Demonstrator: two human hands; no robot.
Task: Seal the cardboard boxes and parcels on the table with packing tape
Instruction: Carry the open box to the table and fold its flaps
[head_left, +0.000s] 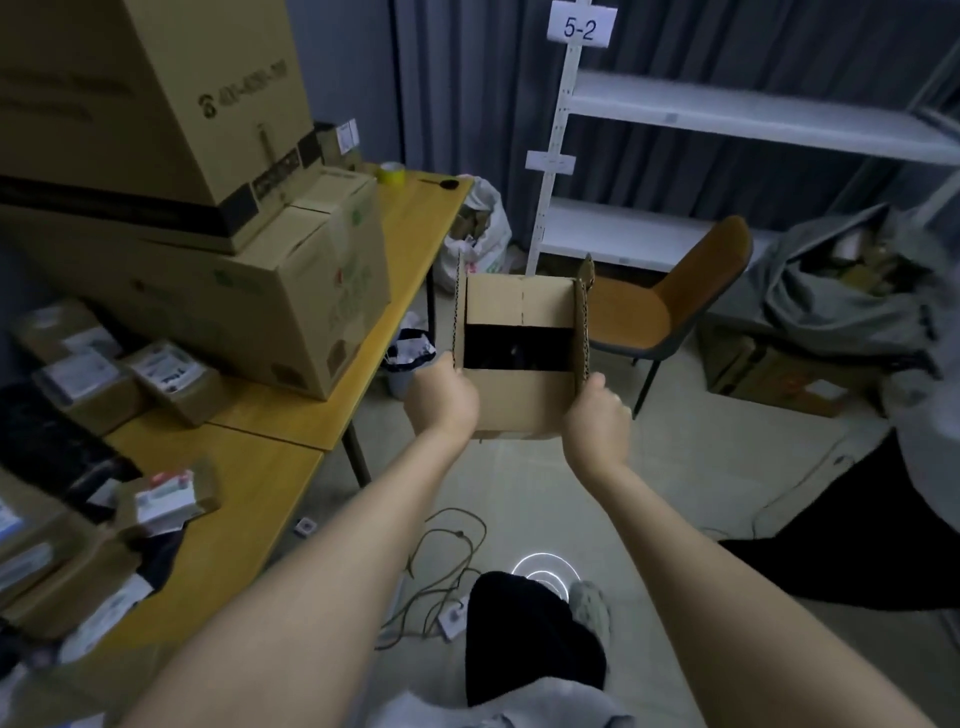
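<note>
Brown corrugated cardboard up front: a small open box (519, 400) is held in mid-air over the floor, side flaps standing, something dark inside. The left hand (441, 400) grips its left wall, thumb curled over the edge. The right hand (597, 415) clamps the right wall the same way.

Risks, as I judge them: the top is unsealed, so a tilt could tip the contents out. Both hands are busy, leaving none for tape. The yellowish tape roll (390, 172) sits well up-left of the box. A loose grey cable (447, 561) lies on the floor below the box, ready to catch a foot.

Left of the box runs a yellow wooden table (270, 467) crowded with small labelled parcels (171, 379) and a stack of big cardboard cartons (156, 104). Just right of the box stands a brown chair (675, 301). Behind the box rises white metal shelving (727, 114) tagged 5-2, against grey curtains. Far right of the box slumps a heap of grey cloth (831, 291).
</note>
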